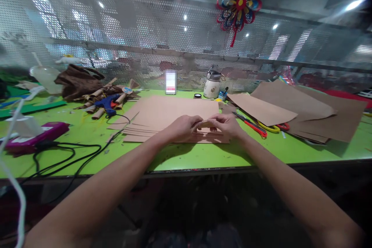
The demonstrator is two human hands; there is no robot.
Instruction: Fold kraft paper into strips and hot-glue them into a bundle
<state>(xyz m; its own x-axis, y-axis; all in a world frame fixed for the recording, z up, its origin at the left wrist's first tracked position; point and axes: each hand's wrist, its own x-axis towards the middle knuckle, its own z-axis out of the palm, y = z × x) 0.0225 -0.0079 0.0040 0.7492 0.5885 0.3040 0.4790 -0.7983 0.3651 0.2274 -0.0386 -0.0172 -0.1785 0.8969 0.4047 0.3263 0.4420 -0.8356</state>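
Note:
Both hands meet over a stack of brown kraft paper sheets (174, 109) on the green table. Between them is a narrow strip of brown paper (205, 124), which looks folded or rolled. My left hand (183, 127) is closed on its left end, fingers bent around it. On the right end, my right hand (227, 124) pinches the strip between thumb and fingers. The fingers partly hide the strip. Just right of my right hand lies a red and black cutter knife (251, 124).
More brown sheets (279, 104) lie at right, over yellow- and red-handled scissors (269, 128). A blue glue gun (107, 103) lies near small paper rolls (99, 113). Cables run from a purple power strip (43, 137). A phone (170, 82) and a bottle (212, 87) stand behind.

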